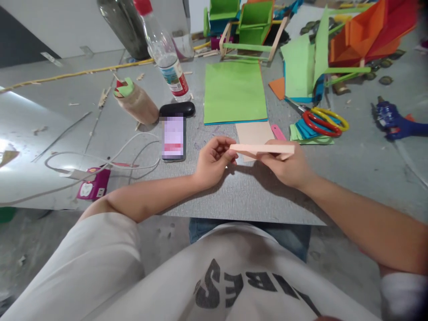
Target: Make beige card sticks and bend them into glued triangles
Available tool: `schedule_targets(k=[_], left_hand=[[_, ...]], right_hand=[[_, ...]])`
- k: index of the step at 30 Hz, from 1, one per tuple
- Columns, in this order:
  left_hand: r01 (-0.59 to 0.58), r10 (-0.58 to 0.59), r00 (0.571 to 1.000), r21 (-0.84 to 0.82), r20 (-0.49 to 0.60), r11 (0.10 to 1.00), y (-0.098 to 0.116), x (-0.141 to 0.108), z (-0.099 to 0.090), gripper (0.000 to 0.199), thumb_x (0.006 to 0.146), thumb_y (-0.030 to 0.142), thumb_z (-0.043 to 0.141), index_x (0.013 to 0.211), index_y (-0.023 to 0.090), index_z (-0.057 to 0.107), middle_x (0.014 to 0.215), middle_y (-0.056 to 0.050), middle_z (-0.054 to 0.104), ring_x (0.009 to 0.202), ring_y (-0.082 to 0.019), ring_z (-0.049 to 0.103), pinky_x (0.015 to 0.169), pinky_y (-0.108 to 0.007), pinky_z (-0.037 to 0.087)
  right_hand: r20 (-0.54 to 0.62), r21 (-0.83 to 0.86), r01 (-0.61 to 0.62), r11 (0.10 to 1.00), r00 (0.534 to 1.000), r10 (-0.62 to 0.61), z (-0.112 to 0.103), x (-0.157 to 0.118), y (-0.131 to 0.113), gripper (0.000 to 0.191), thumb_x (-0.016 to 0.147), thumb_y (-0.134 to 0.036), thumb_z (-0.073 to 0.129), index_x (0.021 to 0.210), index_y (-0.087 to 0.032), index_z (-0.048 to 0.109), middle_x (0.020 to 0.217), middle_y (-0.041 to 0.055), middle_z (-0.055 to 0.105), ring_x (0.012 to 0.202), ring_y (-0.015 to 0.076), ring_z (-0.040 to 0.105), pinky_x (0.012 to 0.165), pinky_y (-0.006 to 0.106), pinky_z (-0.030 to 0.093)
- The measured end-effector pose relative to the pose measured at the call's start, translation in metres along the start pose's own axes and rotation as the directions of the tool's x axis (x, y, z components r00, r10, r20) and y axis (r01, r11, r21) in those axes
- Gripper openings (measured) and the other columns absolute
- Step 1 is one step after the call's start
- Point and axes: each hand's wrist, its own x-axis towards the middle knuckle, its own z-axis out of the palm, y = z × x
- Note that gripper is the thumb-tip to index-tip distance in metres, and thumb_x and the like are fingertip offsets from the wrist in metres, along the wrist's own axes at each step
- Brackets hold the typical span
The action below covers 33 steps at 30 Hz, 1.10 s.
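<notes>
Above littered grey tabletop (pixel 187 198), left hand (pixel 214 164) and right hand (pixel 290 168), grip pinching pale strip (pixel 264 148), grey floor (pixel 163 232) below

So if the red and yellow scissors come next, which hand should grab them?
Probably the right hand: the scissors lie closer to it than to the left hand. Both hold the peach paper piece.

A grey, finely streaked flat-topped counter (pixel 240 198) spans the room. Beyond its far edge stands a pale, smooth upright panel (pixel 75 26) beside a dark grey one (pixel 18 42); below its near edge lies scuffed grey floor (pixel 167 234). White glare (pixel 16 107) streaks its left end.
</notes>
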Motion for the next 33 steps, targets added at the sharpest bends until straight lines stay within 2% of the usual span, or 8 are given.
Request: schedule_targets(k=[3,7,11,18,24,28,31,33], left_hand=[[0.043,-0.043,0.998,0.014,-0.049,0.999,0.002,0.001,0.001,0.067,0.095,0.08,0.1,0.115,0.022,0.072,0.085,0.0,0.08,0.068,-0.011,0.076,0.062,-0.025,0.064],[0.111,-0.111,0.992,-0.01,-0.06,0.994,0.005,0.002,0.001,0.069,0.093,0.081,0.101,0.115,0.022,0.071,0.088,-0.001,0.08,0.067,-0.012,0.074,0.055,-0.024,0.06],[0.093,-0.095,0.994,-0.038,-0.053,0.995,-0.002,0.008,-0.004,0.068,0.093,0.079,0.101,0.116,0.023,0.071,0.089,0.001,0.078,0.067,-0.011,0.072,0.057,-0.024,0.06],[0.105,-0.117,0.989,-0.126,-0.088,0.986,-0.014,0.02,-0.013,0.048,0.104,0.066,0.097,0.116,0.025,0.075,0.104,-0.002,0.083,0.088,-0.012,0.08,0.083,-0.027,0.068],[0.137,-0.151,0.986,-0.188,-0.065,0.973,-0.012,0.022,-0.015,0.056,0.09,0.068,0.108,0.113,0.025,0.08,0.098,-0.001,0.08,0.082,-0.013,0.072,0.079,-0.028,0.065],[0.131,-0.133,0.991,-0.186,-0.002,0.974,-0.008,0.021,-0.013,0.059,0.088,0.072,0.107,0.112,0.025,0.08,0.089,0.001,0.075,0.075,-0.012,0.069,0.073,-0.028,0.062],[0.122,-0.124,0.992,-0.162,0.002,0.979,-0.002,0.016,-0.009,0.059,0.088,0.074,0.105,0.108,0.024,0.084,0.088,0.0,0.077,0.073,-0.013,0.07,0.07,-0.028,0.06],[0.114,-0.113,0.993,-0.093,0.019,0.989,0.003,0.012,-0.007,0.056,0.091,0.074,0.102,0.108,0.023,0.087,0.09,-0.002,0.081,0.075,-0.014,0.072,0.071,-0.029,0.061]], right_hand=[[-0.102,0.091,0.038,0.995,0.994,-0.029,0.006,0.0,0.005,0.021,0.099,-0.036,0.096,0.109,-0.031,0.078,0.075,-0.0045,0.071,0.056,0.0176,0.06,0.052,0.035,0.045],[-0.229,0.165,0.071,0.984,0.973,-0.032,0.009,-0.001,0.007,0.055,0.094,-0.041,0.098,0.144,-0.033,0.076,0.103,-0.0016,0.082,0.063,0.0172,0.068,0.053,0.033,0.053],[-0.212,0.103,0.07,0.992,0.976,-0.047,0.007,-0.001,0.002,0.028,0.106,-0.055,0.092,0.116,-0.032,0.082,0.086,0.0007,0.077,0.064,0.0192,0.067,0.053,0.034,0.051],[-0.028,0.231,0.102,0.968,0.995,-0.098,0.008,-0.006,-0.003,0.05,0.104,-0.061,0.098,0.137,-0.031,0.076,0.083,-0.0034,0.078,0.06,0.0164,0.067,0.053,0.029,0.051],[0.201,0.179,0.095,0.979,0.971,-0.131,0.001,-0.008,-0.016,0.031,0.106,-0.053,0.096,0.117,-0.028,0.082,0.088,-0.0001,0.081,0.064,0.0163,0.067,0.056,0.03,0.052],[0.288,0.2,0.156,0.967,0.934,-0.21,-0.005,-0.005,-0.017,0.045,0.107,-0.07,0.092,0.103,-0.026,0.081,0.081,0.0004,0.077,0.063,0.0169,0.065,0.057,0.032,0.049],[0.269,0.162,0.174,0.971,0.939,-0.213,-0.011,-0.001,-0.009,0.057,0.116,-0.079,0.075,0.096,-0.026,0.08,0.076,0.0012,0.077,0.061,0.0178,0.064,0.057,0.034,0.047],[0.171,-0.018,0.146,0.989,0.975,-0.141,-0.015,0.003,-0.002,0.053,0.119,-0.074,0.07,0.098,-0.026,0.08,0.08,0.0026,0.08,0.063,0.02,0.067,0.061,0.037,0.05]])
